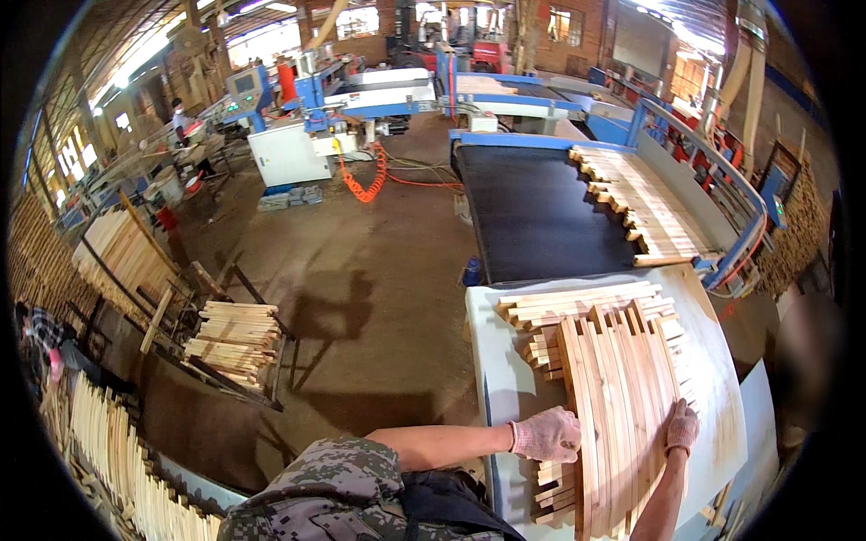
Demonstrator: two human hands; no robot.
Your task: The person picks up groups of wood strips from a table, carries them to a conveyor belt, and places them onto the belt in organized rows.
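A row of long pale wooden strips (622, 397) lies side by side on top of a stack, running away from me with uneven far ends. My left hand (548, 435), in a pinkish knit glove, has its fingers curled against the left edge of this row. On the opposite edge, my right hand (683, 426), gloved too, grips the outer strip with its fingers bent over it. More wooden strips (586, 304) lie crosswise beneath and beyond the row. They rest on a pale worktable (722, 388). The undersides of both hands are hidden.
A black conveyor belt (532, 207) adjoins the table's far side, with wooden strips (654, 203) along its right. A blue rail (744, 239) borders it. To the left stands a rack of stacked strips (234, 343). A white machine cabinet (287, 155) stands farther off. Another person (45, 334) is at far left.
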